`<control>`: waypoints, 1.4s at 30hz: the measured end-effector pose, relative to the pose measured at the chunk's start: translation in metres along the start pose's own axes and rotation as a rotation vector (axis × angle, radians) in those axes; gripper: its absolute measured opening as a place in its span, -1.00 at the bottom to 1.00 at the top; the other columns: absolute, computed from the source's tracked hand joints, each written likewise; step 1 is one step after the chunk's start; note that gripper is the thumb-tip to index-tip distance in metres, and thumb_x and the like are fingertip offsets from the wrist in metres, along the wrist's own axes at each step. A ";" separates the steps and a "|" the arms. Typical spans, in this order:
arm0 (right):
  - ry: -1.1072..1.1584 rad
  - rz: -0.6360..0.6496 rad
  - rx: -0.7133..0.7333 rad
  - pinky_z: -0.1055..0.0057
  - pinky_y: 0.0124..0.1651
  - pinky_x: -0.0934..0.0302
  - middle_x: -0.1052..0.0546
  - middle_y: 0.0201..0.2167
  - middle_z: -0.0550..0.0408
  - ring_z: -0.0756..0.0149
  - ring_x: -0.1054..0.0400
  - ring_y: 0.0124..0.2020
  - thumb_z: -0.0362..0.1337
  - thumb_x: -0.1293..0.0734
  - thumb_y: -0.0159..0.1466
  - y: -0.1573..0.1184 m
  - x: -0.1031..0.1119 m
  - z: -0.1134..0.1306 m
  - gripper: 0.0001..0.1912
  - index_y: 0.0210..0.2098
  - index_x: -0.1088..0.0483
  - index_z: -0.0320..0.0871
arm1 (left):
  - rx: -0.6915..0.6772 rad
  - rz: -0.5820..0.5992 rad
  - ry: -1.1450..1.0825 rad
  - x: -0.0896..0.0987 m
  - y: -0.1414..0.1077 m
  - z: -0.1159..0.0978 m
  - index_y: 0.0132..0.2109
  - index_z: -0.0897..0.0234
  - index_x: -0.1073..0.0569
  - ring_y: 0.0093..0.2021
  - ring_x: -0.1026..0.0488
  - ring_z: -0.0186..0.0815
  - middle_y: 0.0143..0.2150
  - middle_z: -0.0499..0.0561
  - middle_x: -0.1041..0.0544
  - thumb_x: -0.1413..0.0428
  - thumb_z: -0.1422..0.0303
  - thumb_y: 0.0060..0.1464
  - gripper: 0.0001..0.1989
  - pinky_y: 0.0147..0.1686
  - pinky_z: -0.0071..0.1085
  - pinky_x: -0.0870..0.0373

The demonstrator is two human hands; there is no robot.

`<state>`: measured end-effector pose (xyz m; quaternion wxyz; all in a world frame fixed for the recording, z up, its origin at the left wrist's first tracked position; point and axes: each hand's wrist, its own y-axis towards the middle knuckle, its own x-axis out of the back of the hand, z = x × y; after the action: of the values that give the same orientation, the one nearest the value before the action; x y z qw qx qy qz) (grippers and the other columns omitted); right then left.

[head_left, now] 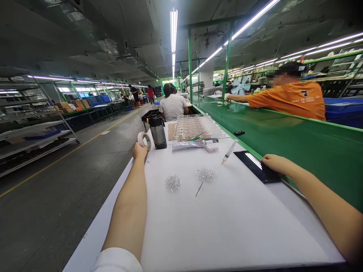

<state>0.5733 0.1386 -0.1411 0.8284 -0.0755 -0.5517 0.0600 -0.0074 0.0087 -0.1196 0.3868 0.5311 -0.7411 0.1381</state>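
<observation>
My left hand (140,150) is closed on a roll of pale masking tape (141,138), which stands upright at the table's left edge. On the right, my right hand (274,163) grips the edge of a flat black glossy panel (252,164); its fingertips are partly hidden. Two small heaps of tiny clear pieces lie between my arms, a left heap (173,183) and a right heap (206,175). Tweezers or a thin metal rod (199,188) touches the right heap. A syringe (229,152) with a yellowish tip lies near the panel.
A dark bottle (158,132) stands beyond the tape. Behind the heaps are a clear compartment tray (195,126), a white tube (188,144) and a small white case (211,147). A green conveyor (306,147) runs along the right, with a co-worker in orange (300,100) beyond it.
</observation>
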 end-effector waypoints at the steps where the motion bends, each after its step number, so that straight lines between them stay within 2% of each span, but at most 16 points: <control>1: -0.001 -0.004 -0.002 0.30 -0.26 -0.39 -0.66 -0.23 -0.11 -0.01 -0.61 -0.12 -0.29 -0.32 0.52 0.000 0.000 0.000 -0.75 -0.34 -0.40 -0.05 | -0.009 -0.013 -0.002 0.001 0.000 0.000 0.11 0.17 -0.57 0.35 -0.72 0.25 0.24 0.29 -0.77 -0.40 0.41 0.42 -0.78 0.29 -0.05 -0.65; 5: -0.001 -0.007 -0.007 0.28 -0.25 -0.40 -0.66 -0.22 -0.11 -0.02 -0.61 -0.11 -0.32 -0.32 0.53 0.003 0.000 -0.002 -0.73 -0.34 -0.41 -0.05 | -0.059 -0.075 -0.068 0.001 0.000 -0.001 0.24 0.13 -0.62 0.39 -0.71 0.19 0.32 0.25 -0.77 -0.29 0.38 0.51 -0.76 0.37 -0.03 -0.62; 8: -0.003 -0.010 0.004 0.28 -0.25 -0.40 -0.67 -0.21 -0.12 -0.03 -0.61 -0.11 -0.31 -0.31 0.54 0.005 -0.001 -0.004 -0.71 -0.36 -0.41 -0.06 | -0.064 -0.088 -0.088 -0.002 0.003 0.001 0.29 0.11 -0.64 0.42 -0.70 0.17 0.35 0.26 -0.77 -0.30 0.37 0.49 -0.69 0.39 -0.04 -0.61; 14: -0.008 -0.031 0.018 0.31 -0.28 -0.38 -0.67 -0.21 -0.12 0.00 -0.61 -0.12 -0.30 -0.29 0.57 0.011 -0.006 -0.009 -0.69 -0.35 -0.41 -0.06 | -0.004 0.015 0.011 -0.008 0.007 0.006 0.10 0.20 -0.66 0.41 -0.70 0.30 0.29 0.44 -0.76 -0.37 0.39 0.37 -0.80 0.32 0.01 -0.61; 17: -0.016 -0.028 0.024 0.31 -0.28 -0.37 -0.67 -0.21 -0.11 0.01 -0.61 -0.15 -0.30 -0.33 0.55 0.014 -0.007 -0.010 -0.72 -0.33 -0.42 -0.06 | -0.019 -0.003 0.007 -0.007 0.006 0.006 0.09 0.16 -0.64 0.41 -0.70 0.26 0.30 0.39 -0.76 -0.37 0.39 0.37 -0.81 0.30 -0.04 -0.60; 23: -0.011 -0.013 0.000 0.30 -0.29 -0.39 -0.67 -0.21 -0.12 0.01 -0.62 -0.15 -0.31 -0.29 0.58 0.013 -0.004 -0.007 -0.69 -0.34 -0.41 -0.05 | -0.071 -0.152 -0.135 -0.003 0.004 0.003 0.25 0.06 -0.61 0.39 -0.70 0.07 0.35 0.18 -0.74 -0.32 0.43 0.44 -0.68 0.36 -0.12 -0.59; 28: -0.001 -0.005 -0.016 0.29 -0.29 -0.38 -0.69 -0.18 -0.15 0.02 -0.62 -0.15 -0.32 -0.24 0.64 0.009 -0.004 -0.003 -0.62 -0.34 -0.40 -0.05 | 0.022 -0.027 -0.065 -0.006 0.006 0.006 0.11 0.12 -0.58 0.40 -0.69 0.21 0.28 0.32 -0.75 -0.40 0.49 0.33 -0.70 0.38 0.03 -0.62; 30: -0.001 -0.015 -0.014 0.28 -0.29 -0.39 -0.69 -0.18 -0.15 0.01 -0.62 -0.14 -0.33 -0.25 0.63 0.009 -0.004 -0.002 -0.62 -0.36 -0.41 -0.05 | 0.027 -0.025 -0.065 -0.006 0.006 0.007 0.09 0.11 -0.57 0.38 -0.71 0.23 0.25 0.31 -0.76 -0.41 0.49 0.31 -0.69 0.36 0.04 -0.63; 33: -0.004 -0.017 -0.016 0.29 -0.29 -0.38 -0.69 -0.17 -0.15 0.04 -0.61 -0.15 -0.32 -0.23 0.66 0.008 -0.003 -0.001 -0.58 -0.36 -0.42 -0.06 | -0.014 -0.090 -0.112 -0.005 0.005 0.005 0.19 0.09 -0.57 0.37 -0.72 0.14 0.27 0.24 -0.76 -0.36 0.47 0.39 -0.68 0.37 0.00 -0.63; 36: 0.001 -0.014 -0.024 0.30 -0.30 -0.38 -0.69 -0.18 -0.15 0.07 -0.60 -0.20 -0.31 -0.22 0.68 0.009 -0.003 -0.001 -0.57 -0.36 -0.42 -0.06 | -0.060 -0.135 -0.142 -0.005 0.003 0.003 0.34 0.07 -0.55 0.39 -0.71 0.09 0.32 0.19 -0.76 -0.31 0.45 0.45 -0.59 0.41 -0.01 -0.61; 38: 0.003 -0.020 -0.029 0.30 -0.30 -0.39 -0.68 -0.20 -0.14 0.08 -0.60 -0.22 -0.33 -0.25 0.66 0.011 -0.004 -0.002 -0.59 -0.36 -0.43 -0.06 | -0.033 -0.103 -0.120 -0.005 0.003 0.002 0.38 0.10 -0.54 0.40 -0.71 0.14 0.34 0.23 -0.75 -0.33 0.46 0.42 -0.53 0.41 0.02 -0.61; 42: -0.002 -0.019 -0.019 0.31 -0.30 -0.39 -0.67 -0.23 -0.12 0.07 -0.60 -0.22 -0.35 -0.31 0.59 0.017 -0.007 -0.007 -0.66 -0.36 -0.44 -0.06 | 0.056 -0.012 -0.066 -0.007 0.004 0.006 0.31 0.17 -0.57 0.38 -0.71 0.25 0.30 0.32 -0.76 -0.43 0.48 0.29 -0.49 0.36 0.06 -0.65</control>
<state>0.5763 0.1536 -0.1535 0.8276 -0.0781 -0.5538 0.0469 -0.0129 0.0116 -0.1276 0.3478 0.5505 -0.7462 0.1388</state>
